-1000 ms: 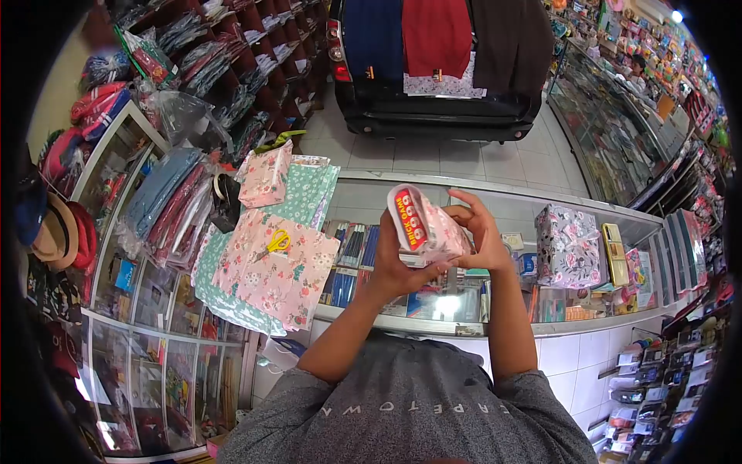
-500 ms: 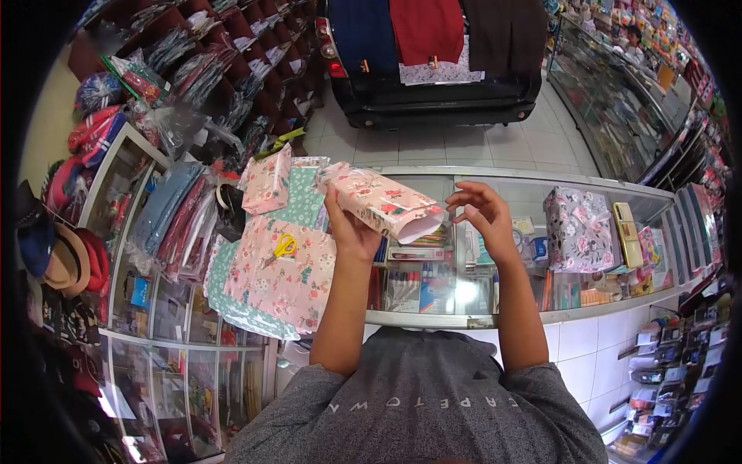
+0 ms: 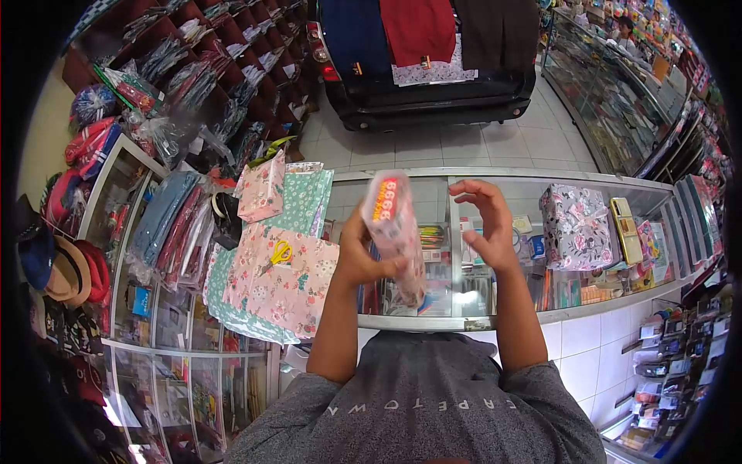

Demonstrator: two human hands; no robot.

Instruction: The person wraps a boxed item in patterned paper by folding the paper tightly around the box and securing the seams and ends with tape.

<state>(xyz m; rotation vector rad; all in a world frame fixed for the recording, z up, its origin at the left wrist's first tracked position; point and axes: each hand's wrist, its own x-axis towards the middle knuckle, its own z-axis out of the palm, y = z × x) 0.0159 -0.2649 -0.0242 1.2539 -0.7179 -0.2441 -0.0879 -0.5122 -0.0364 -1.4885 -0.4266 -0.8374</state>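
My left hand (image 3: 357,254) grips a box partly covered in pink floral wrapping paper (image 3: 403,259), holding it over the glass counter. The box is tipped upright and a little blurred; its far end shows bare, with red and orange print. Beside it on the right, my right hand (image 3: 491,228) holds nothing, its fingers apart and curved toward the box. Left of my left hand, yellow-handled scissors (image 3: 280,252) lie on flat pink floral paper (image 3: 305,290). Just behind them sits a pink floral wrapped box (image 3: 261,189).
A glass-topped counter (image 3: 440,323) runs across in front of me. To the right stand a grey floral wrapped box (image 3: 576,228) and a gold box (image 3: 627,230). Green floral sheets (image 3: 309,193) lie under the pink things. Plastic-bagged clothes (image 3: 166,224) are stacked at left.
My left hand has turned the pink-wrapped box from lying slanted to upright, bringing its printed end into view. My right hand has opened somewhat wider beside it.
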